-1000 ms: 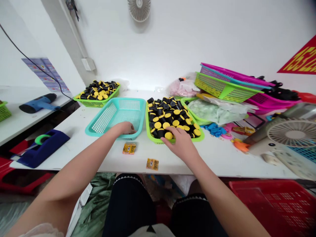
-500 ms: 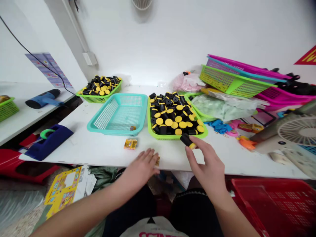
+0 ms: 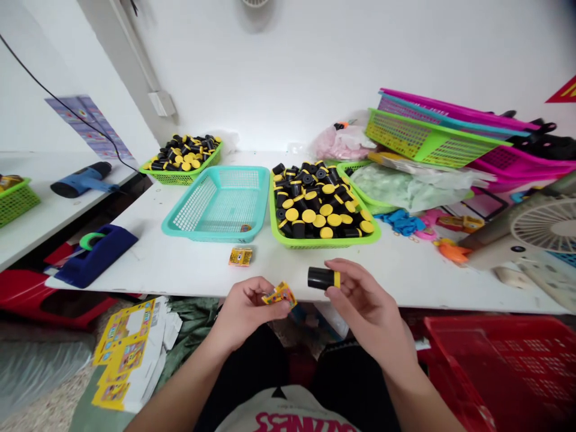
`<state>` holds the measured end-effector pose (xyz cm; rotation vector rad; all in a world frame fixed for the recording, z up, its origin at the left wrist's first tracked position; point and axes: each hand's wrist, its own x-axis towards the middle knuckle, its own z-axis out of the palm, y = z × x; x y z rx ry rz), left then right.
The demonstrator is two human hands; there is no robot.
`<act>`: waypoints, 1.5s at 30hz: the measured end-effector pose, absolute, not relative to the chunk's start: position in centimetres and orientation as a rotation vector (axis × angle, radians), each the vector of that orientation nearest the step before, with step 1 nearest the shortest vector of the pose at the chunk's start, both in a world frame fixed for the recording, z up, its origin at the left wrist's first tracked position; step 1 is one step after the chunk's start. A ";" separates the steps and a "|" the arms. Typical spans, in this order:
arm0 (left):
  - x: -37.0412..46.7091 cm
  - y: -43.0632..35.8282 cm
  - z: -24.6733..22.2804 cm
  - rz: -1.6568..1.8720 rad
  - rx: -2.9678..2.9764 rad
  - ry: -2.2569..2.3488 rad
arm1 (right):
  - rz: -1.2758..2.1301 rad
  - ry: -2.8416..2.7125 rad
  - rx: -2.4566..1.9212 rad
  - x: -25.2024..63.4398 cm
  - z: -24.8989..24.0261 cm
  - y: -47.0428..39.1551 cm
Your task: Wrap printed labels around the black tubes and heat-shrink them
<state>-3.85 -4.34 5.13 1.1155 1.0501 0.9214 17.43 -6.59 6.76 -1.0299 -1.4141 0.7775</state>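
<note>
Left hand (image 3: 247,312) at the front edge of the surface (image 3: 193,270); its fingers pinch a creased yellow packet (image 3: 282,294). Right hand (image 3: 371,306) alongside, fingers grasping a black cylinder (image 3: 321,278) by its yellow end; cylinder roughly level, black end toward the packet, the two apart. Just beyond, a second packet (image 3: 240,257) lies on the surface, near a turquoise basket (image 3: 211,236) with one small item (image 3: 245,228) in its near right corner. To its right, a green basket (image 3: 324,243) heaped with yellow-capped cylinders (image 3: 308,216). Farther back, left: another heaped basket (image 3: 175,178).
</note>
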 end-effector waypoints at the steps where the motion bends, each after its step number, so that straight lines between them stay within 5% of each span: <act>1: -3.5 -4.6 5.2 0.905 1.009 0.997 | 0.809 -1.422 -1.019 17.3 7.0 -6.8; 15: -3.7 -5.8 6.0 0.730 1.834 1.038 | 1.235 -1.243 -1.118 17.4 7.6 -6.2; 27: -3.8 -6.1 6.3 0.806 1.494 0.917 | 1.174 -1.619 -0.912 17.6 7.6 -6.1; 37: -3.9 -6.6 5.6 0.891 1.353 0.838 | 1.521 -1.389 -0.917 16.8 7.1 -5.6; 45: -2.4 -6.8 5.3 1.149 1.270 1.026 | 0.643 -1.598 -0.945 14.5 6.0 -6.5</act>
